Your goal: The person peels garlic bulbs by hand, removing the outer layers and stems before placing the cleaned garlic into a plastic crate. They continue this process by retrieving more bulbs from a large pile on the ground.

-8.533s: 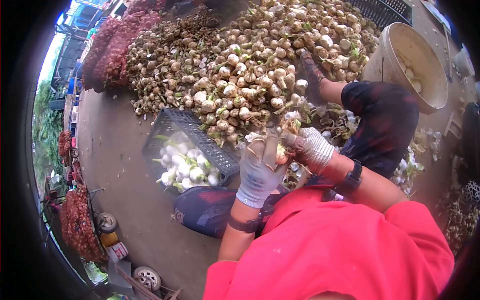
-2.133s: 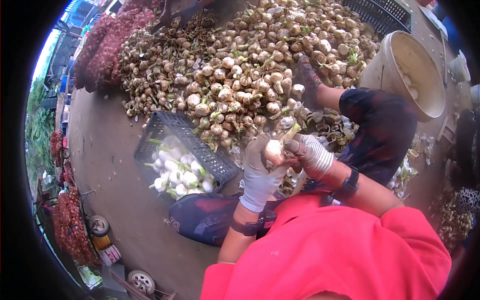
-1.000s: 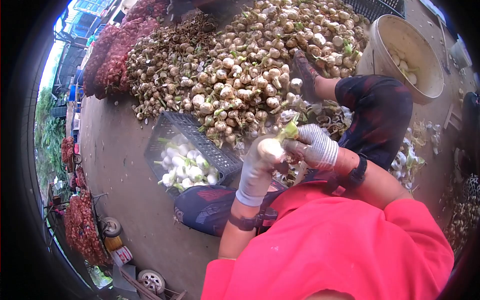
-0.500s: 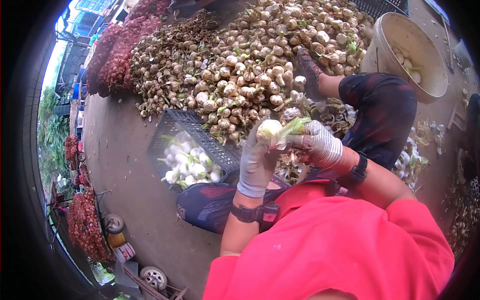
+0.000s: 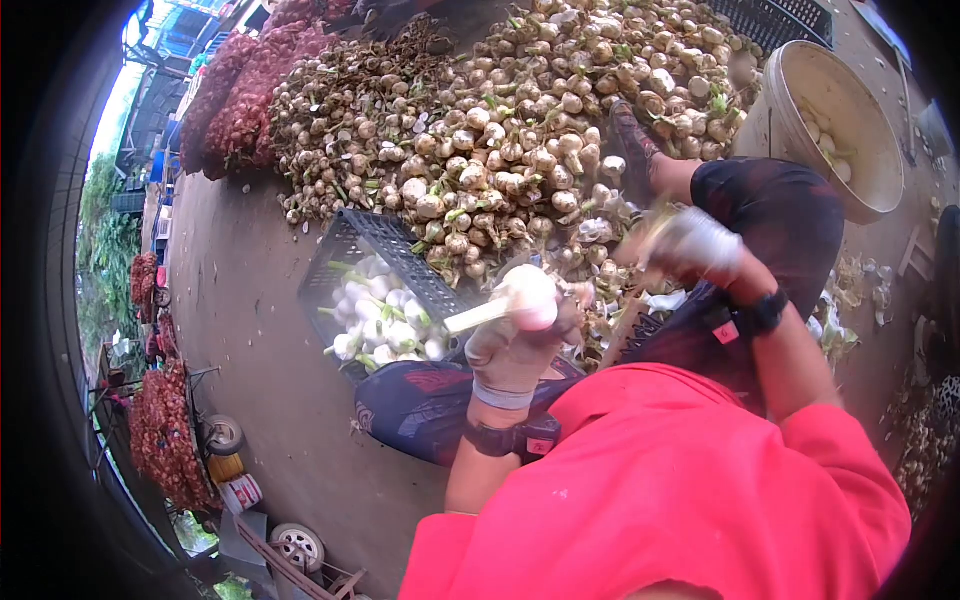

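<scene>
- L hand (image 5: 515,355): grip closed on 1 garlic bulb (image 5: 532,298), white w/ pinkish tint; stem pts L, twd crate (image 5: 440,285).
- Bulb pos.: above L palm, just beside crate's near R corner in view.
- R hand (image 5: 700,243): motion-blurred, raised nr R knee (image 5: 780,205), apart from bulb. Grip state: can't tell; any held item also unclear.
- Crate: dark, slatted, tilted in view, on floor (image 5: 270,340); contains clean white bulbs (image 5: 385,320) w/ green-white stems.
- Main pile (image 5: 510,150): unpeeled bulbs, brownish, on floor beyond both hands; foot (image 5: 630,140) at its R portion.
- Bucket (image 5: 775,135): off-white, R of pile, opening faces R; a few pale bulbs inside.
- 2nd crate (image 5: 780,22): dark, behind pile, upper R.
- Mesh sacks (image 5: 235,110): red, full, L of pile.
- Peelings (image 5: 850,290): loose on floor, R of R knee.
</scene>
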The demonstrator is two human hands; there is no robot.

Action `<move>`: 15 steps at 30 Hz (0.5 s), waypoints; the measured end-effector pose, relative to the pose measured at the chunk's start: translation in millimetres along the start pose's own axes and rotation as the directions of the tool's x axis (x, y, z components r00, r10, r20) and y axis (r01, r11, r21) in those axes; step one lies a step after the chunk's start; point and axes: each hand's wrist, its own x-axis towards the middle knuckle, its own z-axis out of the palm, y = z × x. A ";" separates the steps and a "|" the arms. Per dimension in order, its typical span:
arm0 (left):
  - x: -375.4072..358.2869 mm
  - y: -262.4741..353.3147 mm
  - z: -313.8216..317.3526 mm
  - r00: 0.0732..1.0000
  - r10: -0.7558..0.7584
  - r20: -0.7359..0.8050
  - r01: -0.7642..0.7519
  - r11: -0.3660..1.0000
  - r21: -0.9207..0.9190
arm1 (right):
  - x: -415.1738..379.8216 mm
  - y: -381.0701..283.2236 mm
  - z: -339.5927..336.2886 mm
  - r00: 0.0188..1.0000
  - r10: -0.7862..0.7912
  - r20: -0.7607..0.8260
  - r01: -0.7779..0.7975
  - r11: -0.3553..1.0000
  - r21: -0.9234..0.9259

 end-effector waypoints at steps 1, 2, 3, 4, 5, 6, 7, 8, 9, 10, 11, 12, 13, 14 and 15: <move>0.1 -2.8 12.9 0.976 0.075 -0.207 -0.058 0.995 0.087 | -0.2 -2.4 8.2 0.998 0.035 0.049 0.009 0.716 -0.698; -1.5 -1.8 12.6 0.975 0.058 -0.215 -0.041 0.996 0.081 | -4.8 -11.2 28.5 0.993 0.106 0.056 0.052 0.036 -0.998; 0.4 0.5 11.8 0.972 0.078 -0.223 -0.019 0.967 0.254 | -11.5 -19.4 38.5 0.998 0.048 -0.040 -0.049 0.208 -0.977; 6.0 2.1 10.5 0.971 0.112 -0.213 -0.012 0.907 0.420 | -13.0 -22.4 44.2 0.990 -0.133 -0.044 0.004 0.342 -0.940; 6.5 0.9 10.2 0.968 0.112 -0.223 0.007 0.881 0.473 | -15.0 -29.0 50.9 0.950 -0.307 -0.060 0.091 0.455 -0.886; 4.0 -3.2 0.5 0.967 0.108 -0.230 0.013 0.884 0.468 | -16.7 -34.5 61.7 0.879 -0.465 -0.101 0.198 0.550 -0.811; 3.3 -7.1 -16.4 0.969 0.135 -0.208 0.014 0.806 0.592 | -11.8 -39.2 75.7 0.902 -0.428 -0.058 0.218 0.566 -0.795; 8.2 -9.0 -24.6 0.974 0.151 -0.168 0.011 0.710 0.704 | -8.3 -41.6 83.7 0.917 -0.397 -0.026 0.229 0.580 -0.782; 13.6 -5.7 -10.2 0.971 0.142 -0.194 0.038 0.708 0.705 | -2.7 -37.9 87.8 0.869 -0.492 -0.040 0.250 0.508 -0.824; 14.6 -5.2 -16.7 0.972 0.139 -0.191 0.035 0.714 0.699 | -1.3 -36.3 91.4 0.869 -0.491 -0.059 0.219 0.490 -0.843; 17.9 -2.9 -15.2 0.979 0.178 -0.098 0.007 0.451 0.893 | -1.9 -36.4 92.8 0.886 -0.460 -0.053 0.206 0.494 -0.845; 20.5 -1.4 -12.5 0.983 0.186 0.001 -0.027 0.136 0.990 | -1.9 -36.5 94.1 0.901 -0.431 -0.046 0.196 0.498 -0.845; 18.1 -5.6 -6.1 0.986 0.133 -0.096 0.023 0.464 0.886 | -1.7 -37.5 94.7 0.902 -0.429 -0.044 0.197 0.500 -0.843; 16.5 -8.1 -11.4 0.987 0.131 -0.097 0.026 0.461 0.887 | -1.4 -39.4 94.4 0.938 -0.346 -0.037 0.142 0.478 -0.867; 14.9 -10.8 -20.3 0.983 0.153 -0.106 0.042 0.372 0.927 | -1.8 -40.3 94.2 0.965 -0.259 -0.039 0.085 0.451 -0.889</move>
